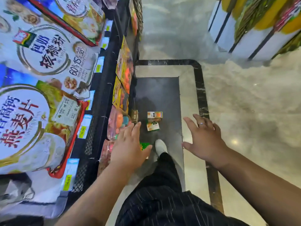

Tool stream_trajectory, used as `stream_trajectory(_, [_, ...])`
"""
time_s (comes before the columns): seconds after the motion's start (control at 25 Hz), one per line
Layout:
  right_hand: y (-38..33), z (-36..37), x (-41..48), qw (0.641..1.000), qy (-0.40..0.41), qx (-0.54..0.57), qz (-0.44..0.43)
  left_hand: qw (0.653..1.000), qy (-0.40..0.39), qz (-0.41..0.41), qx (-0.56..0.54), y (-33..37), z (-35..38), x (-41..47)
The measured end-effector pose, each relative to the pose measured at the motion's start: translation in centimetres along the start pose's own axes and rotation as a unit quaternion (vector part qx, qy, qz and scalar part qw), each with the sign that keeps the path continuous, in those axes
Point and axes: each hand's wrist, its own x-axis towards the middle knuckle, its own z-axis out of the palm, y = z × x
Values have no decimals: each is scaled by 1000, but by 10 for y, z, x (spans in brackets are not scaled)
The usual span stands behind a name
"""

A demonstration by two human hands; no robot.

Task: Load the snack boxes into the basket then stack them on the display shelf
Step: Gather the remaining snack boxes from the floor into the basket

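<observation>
Striped trousers [162, 201]: closest to the lens, the person standing and looking straight down the aisle floor.
Cereal bags [40, 62]: big packs fill the shelf on the far left, yellow price tags [83, 129] along its edge.
Hanging packets [124, 69]: bright pouches on the black mesh, just beside the left forearm.
Left hand [128, 149]: fingers spread, palm down, holding nothing, hovering over a green box [144, 145] that peeks out beneath it.
Snack boxes: all on the dark floor panel [162, 95]; brown box [134, 116] by the mesh, upper orange box [154, 115] and lower orange box [153, 126] touching each other.
White shoe [161, 146]: planted just beside the green box.
Right hand [206, 141]: spread wide, empty, ring [201, 123] on one finger, well apart from the boxes.
Display stand [254, 30]: far right, blurred.
Basket: not in view.
Risk: one step could kick or crush the green box; the reaching arm could knock packets off the mesh; with no basket near, armfuls may spill.
</observation>
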Motion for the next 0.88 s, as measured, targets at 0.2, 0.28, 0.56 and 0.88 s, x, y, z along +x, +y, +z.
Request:
stream_trajectory(0.2, [6, -18, 134, 998, -48, -14, -28, 998, -23, -48, -30, -1, 2, 125])
stream_trajectory(0.28, [3, -17, 189, 997, -67, -5, -37, 996, -34, -69, -35, -5, 5, 178])
stream_trajectory(0.56, [-1, 60, 362, 990, -127, 9, -51, 986, -91, -129, -61, -30, 91, 340])
stream_trajectory(0.88, [16, 265, 524, 984, -161, -5, -79, 963, -72, -236, -105, -90, 281, 434])
